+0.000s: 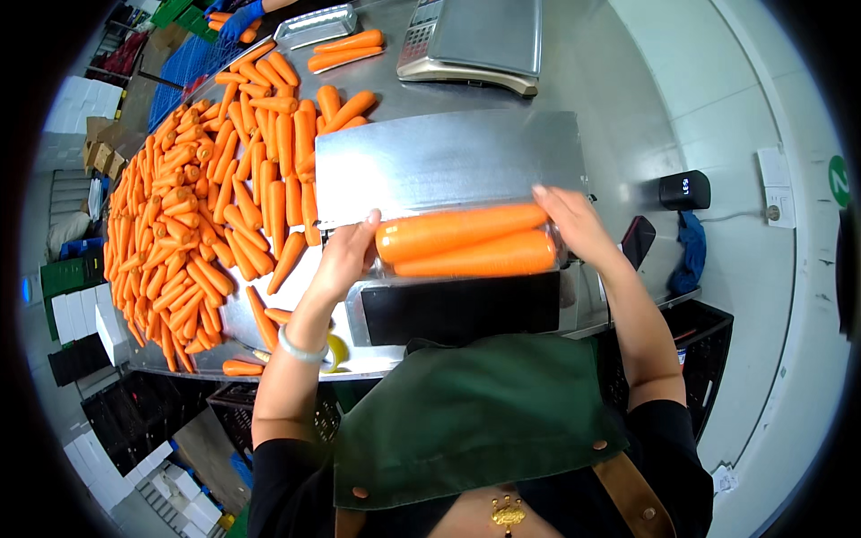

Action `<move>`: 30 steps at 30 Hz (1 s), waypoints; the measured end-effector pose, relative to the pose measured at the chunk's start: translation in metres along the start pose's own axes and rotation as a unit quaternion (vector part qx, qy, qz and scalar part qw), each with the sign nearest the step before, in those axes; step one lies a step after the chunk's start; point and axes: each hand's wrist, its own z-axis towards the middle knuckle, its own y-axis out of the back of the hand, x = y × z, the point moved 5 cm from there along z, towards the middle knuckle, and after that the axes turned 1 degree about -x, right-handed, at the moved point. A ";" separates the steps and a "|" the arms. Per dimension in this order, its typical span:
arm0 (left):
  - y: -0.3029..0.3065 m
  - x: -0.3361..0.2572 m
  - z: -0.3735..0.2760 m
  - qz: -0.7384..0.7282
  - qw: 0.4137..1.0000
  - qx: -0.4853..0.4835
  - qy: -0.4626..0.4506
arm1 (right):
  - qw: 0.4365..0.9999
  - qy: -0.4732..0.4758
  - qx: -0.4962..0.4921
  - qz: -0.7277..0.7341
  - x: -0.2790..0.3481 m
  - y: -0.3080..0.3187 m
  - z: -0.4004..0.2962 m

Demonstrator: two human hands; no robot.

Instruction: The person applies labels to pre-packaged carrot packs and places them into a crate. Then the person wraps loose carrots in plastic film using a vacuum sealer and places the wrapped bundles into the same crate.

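Observation:
A pack of large carrots (pixel 464 242) under clear plastic film lies crosswise between my hands, with two carrots showing side by side. At its left end is my left hand (pixel 344 254), thumb up and fingers partly hidden behind the pack. My right hand (pixel 573 223) holds the other end, its fingers along the corner of the film. The pack is over the near side of a metal-topped film wrapping machine (pixel 451 158). A black flat plate (pixel 461 308) lies just below the pack, on the side toward my green apron (pixel 471 417).
A large heap of loose carrots (pixel 181 235) covers the table's left side. Beyond the machine stand a weighing scale (pixel 484 40), a tray with carrots (pixel 346 50) and a clear-wrapped tray (pixel 316 27). Another person's blue-gloved hand (pixel 242 20) holds carrots. A tape roll (pixel 334 353) sits near the front edge.

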 end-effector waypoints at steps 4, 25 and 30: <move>-0.022 0.046 -0.049 0.111 0.994 0.011 0.018 | 0.976 -0.192 0.106 -0.013 -0.026 -0.024 -0.074; -0.039 0.130 -0.045 0.219 0.911 -0.156 -0.312 | 0.869 -0.055 -0.405 0.279 -0.171 -0.066 -0.245; -0.105 0.129 -0.025 0.556 0.702 -0.143 -0.421 | 0.852 -0.134 -0.505 0.042 -0.249 -0.121 -0.234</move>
